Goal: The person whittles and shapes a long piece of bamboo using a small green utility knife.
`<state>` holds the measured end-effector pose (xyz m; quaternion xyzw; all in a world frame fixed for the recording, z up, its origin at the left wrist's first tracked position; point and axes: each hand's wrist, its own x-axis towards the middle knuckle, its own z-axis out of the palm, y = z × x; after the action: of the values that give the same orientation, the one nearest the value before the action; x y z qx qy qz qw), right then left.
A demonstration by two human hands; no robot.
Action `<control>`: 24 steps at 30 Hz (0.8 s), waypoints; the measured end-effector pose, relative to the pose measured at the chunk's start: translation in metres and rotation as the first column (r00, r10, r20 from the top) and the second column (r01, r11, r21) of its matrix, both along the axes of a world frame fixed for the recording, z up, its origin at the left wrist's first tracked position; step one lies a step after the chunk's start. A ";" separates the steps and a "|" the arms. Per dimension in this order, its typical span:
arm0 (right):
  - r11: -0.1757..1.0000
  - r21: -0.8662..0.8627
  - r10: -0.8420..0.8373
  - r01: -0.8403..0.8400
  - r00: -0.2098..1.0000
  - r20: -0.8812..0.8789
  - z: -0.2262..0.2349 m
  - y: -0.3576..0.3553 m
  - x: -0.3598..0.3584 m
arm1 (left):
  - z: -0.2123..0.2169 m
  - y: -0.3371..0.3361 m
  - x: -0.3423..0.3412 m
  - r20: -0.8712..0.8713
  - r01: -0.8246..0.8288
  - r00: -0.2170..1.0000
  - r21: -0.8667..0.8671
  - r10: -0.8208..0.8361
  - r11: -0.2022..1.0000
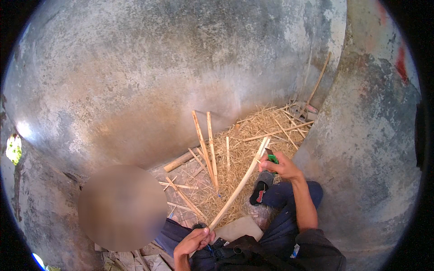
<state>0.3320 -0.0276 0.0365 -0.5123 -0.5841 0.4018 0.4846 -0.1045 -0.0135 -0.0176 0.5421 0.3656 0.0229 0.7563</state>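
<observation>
Concrete all round: a stained grey wall (149,77) across the upper half of the frame, a curved pillar-like mass (370,149) down the right. At centre, a floor corner heaped with pale straw-like shavings (253,135) and split bamboo strips (202,144), some propped against the wall, others flat on a brownish slab (181,176). Short round log piece (178,161) lying left of the heap.

Left hand (193,241) at lower centre, fingers closed round the near end of a long bamboo stick (237,185) — slanting up and right to the right hand (278,166), right of centre. Right hand clenched on a green-handled tool (272,158), pressed against the stick's far end; blade hidden, kind of tool not readable. Dark trouser legs (289,212) bent below, a foot in a dark sandal (261,189) beside the stick.

Lower left — a blurred round patch (121,207), contents unreadable. Frame rim black, wall edges bowed. Thin pole (318,81) leaning at upper right, base lost in the clutter.
</observation>
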 end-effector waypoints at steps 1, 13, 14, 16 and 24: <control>1.000 0.005 0.014 -0.014 1.000 -0.002 -0.001 -0.001 0.004 | -0.002 0.000 -0.001 0.015 0.019 1.000 -0.008 -0.019 1.000; 0.997 0.007 0.074 -0.074 0.991 -0.108 -0.004 -0.017 0.017 | -0.003 0.003 -0.006 0.108 0.125 0.988 -0.120 -0.113 0.985; 0.998 0.013 0.067 -0.066 0.991 -0.118 -0.004 -0.018 0.017 | -0.003 0.004 -0.006 0.115 0.132 0.986 -0.130 -0.118 0.983; 0.999 0.017 0.052 -0.050 0.989 -0.138 -0.004 -0.020 0.016 | -0.003 0.005 -0.006 0.107 0.137 0.987 -0.143 -0.122 0.980; 0.999 0.021 0.036 -0.031 0.901 -0.433 -0.027 -0.014 0.028 | -0.019 0.004 0.002 0.031 0.079 0.996 0.104 -0.083 0.991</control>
<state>0.3596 -0.0420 0.0097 -0.3970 -0.4734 0.5099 0.5986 -0.1024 -0.0092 -0.0363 0.5941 0.3283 0.0203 0.7341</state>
